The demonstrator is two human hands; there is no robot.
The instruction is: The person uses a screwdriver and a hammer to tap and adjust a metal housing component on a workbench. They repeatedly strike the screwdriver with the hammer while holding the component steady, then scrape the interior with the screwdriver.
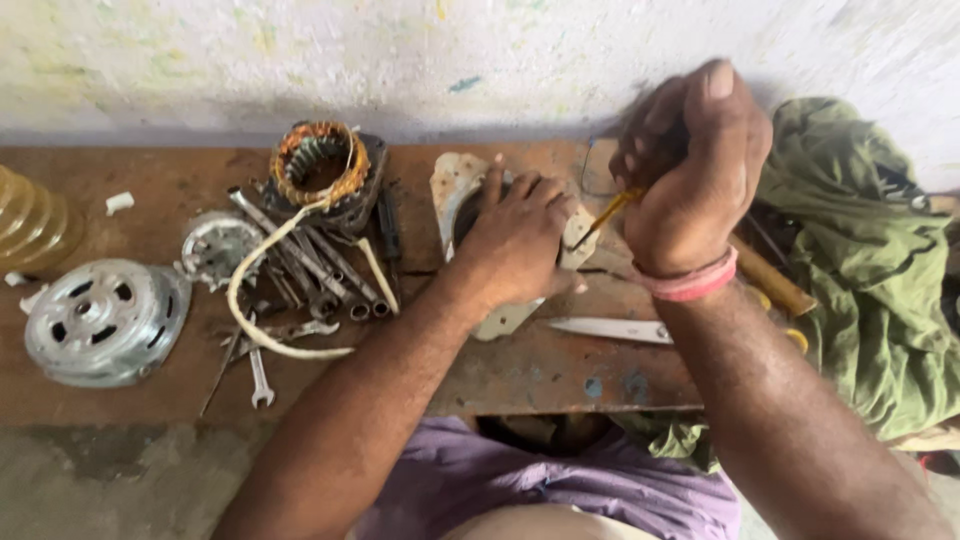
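At frame left, a round metal motor cover (104, 320) lies on the tabletop (560, 365). At centre, the left hand (518, 238) presses a pale metal part (455, 185). Upper right, the right hand (692, 165) is clenched around a yellow-handled tool (612, 208).

left hand (515, 235) on motor part (455, 185), right hand (690, 165) gripping wire (612, 208)

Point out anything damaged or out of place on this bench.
The copper-wound motor stator lies bare, out of its round silver metal housing, its white cable trailing loose across scattered steel wrenches.
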